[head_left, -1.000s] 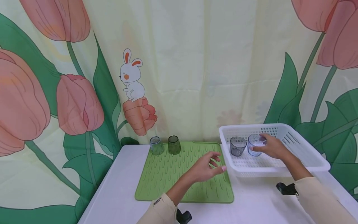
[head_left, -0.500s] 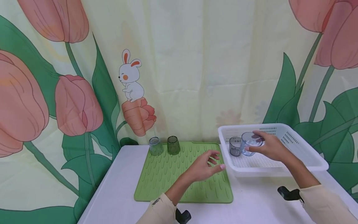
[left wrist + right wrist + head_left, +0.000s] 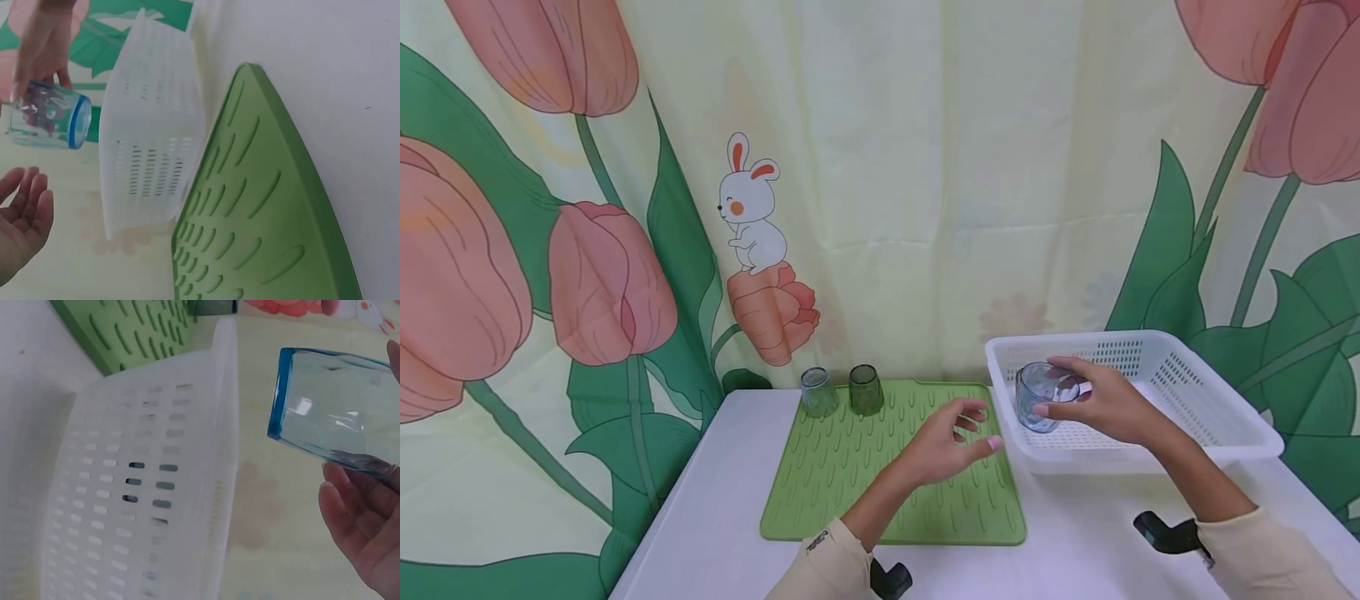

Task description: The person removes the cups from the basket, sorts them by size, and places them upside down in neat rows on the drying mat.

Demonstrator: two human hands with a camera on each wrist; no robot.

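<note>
My right hand (image 3: 1108, 400) grips a clear light-blue drinking glass (image 3: 1037, 398) by its side, thumb and fingers round it. In the right wrist view the glass (image 3: 337, 406) shows its thick blue base clear of the white basket's rim. The left wrist view also has this glass (image 3: 50, 119) raised above the basket. A grey glass in the basket is now mostly hidden behind it in the head view. My left hand (image 3: 947, 446) hovers over the green drying mat (image 3: 895, 500), fingers loosely bent, holding nothing. A bluish glass (image 3: 819, 393) and a dark green glass (image 3: 866, 390) stand at the mat's back left.
The white perforated basket (image 3: 1150, 454) stands on the white table (image 3: 1075, 533), right beside the mat. Behind the table hangs a curtain (image 3: 880, 183) printed with tulips and a rabbit.
My right hand has lifted the light-blue glass off the basket floor and brought it left, in front of the grey glass. The left hand has barely moved.
</note>
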